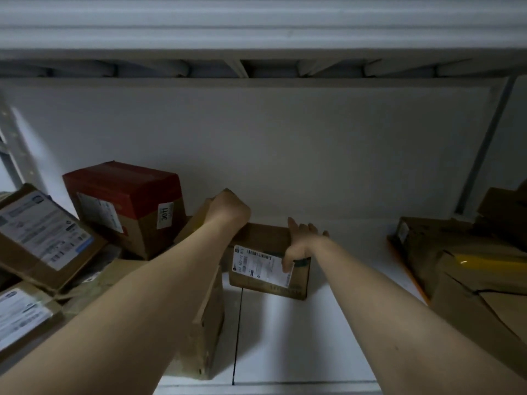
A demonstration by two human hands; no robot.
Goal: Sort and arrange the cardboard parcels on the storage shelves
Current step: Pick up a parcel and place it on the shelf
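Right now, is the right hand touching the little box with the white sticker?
Touching. The head view shows the right hand laid over the little box, thumb pressed on its sticker.

One wide-angle camera, worn on the person's head, looked forward and a little down into a white shelf (285,323) from close by. Both forearms stretched away from the lens, the left hand (228,208) on a parcel (196,220) and the right hand (302,243) near mid-frame. The upper shelf (256,38) crossed the top.
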